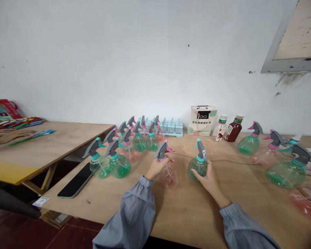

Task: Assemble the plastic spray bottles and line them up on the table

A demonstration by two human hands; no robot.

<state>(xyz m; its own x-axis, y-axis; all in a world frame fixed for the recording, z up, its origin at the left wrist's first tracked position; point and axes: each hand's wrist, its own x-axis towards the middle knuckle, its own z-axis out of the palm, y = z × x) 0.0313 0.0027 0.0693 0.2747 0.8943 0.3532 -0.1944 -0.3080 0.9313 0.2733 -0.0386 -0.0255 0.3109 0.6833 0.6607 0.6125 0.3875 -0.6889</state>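
My left hand point(157, 167) is closed around the neck of a pink spray bottle point(169, 176), which has a grey and pink trigger head. A green spray bottle point(196, 166) with a grey and turquoise head is gripped round its body by my right hand point(208, 179). Both bottles stand side by side, near the middle of the wooden table point(181, 214). Some of my left fingers are hidden behind the pink bottle.
Several green and pink spray bottles point(120, 166) stand left, near a phone point(76, 181); more point(285, 173) are at right. Light-blue moulds point(171, 128), a paper bag point(202, 122) and two labelled bottles point(233, 129) line the wall. Another person's hand point(10, 136) rests on the left table.
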